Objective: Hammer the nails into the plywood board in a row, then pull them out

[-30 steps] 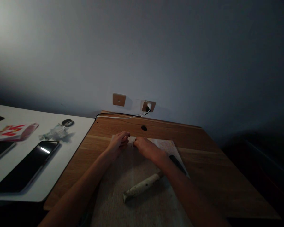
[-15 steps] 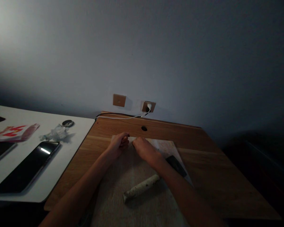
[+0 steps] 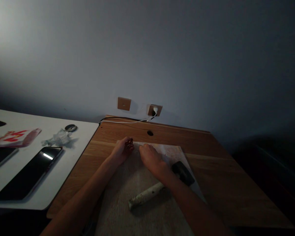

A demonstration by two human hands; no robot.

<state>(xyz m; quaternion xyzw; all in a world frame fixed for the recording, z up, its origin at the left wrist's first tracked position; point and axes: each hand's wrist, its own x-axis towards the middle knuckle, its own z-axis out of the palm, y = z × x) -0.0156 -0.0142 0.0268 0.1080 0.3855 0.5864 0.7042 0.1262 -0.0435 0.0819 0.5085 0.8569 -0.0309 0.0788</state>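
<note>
Head view, fr. big to small: grey wall [image 3: 147,59] beyond both hands; wooden table [image 3: 226,183] under them; white table [image 3: 82,147] off to the L of the L hand. Pale board [image 3: 123,214] lies on the wood, its far end beneath the hands. Black-screened device [image 3: 29,173] on the white top, well L of the L hand. Hammer [image 3: 146,196] on the board, nearer the person than the hands, partly under the R forearm: blk head R of it, pale handle L. Left hand [image 3: 123,150] & right hand [image 3: 151,158] apart, small gap btwn, both w/ fingers curled; can't tell if either grips anything, fingertips too dark or hidden. Red-and-white pack [image 3: 17,137] far L of the L hand; crumpled plastic [image 3: 60,138] closer to it. Plugged-in socket [image 3: 158,110] beyond the R hand.
</note>
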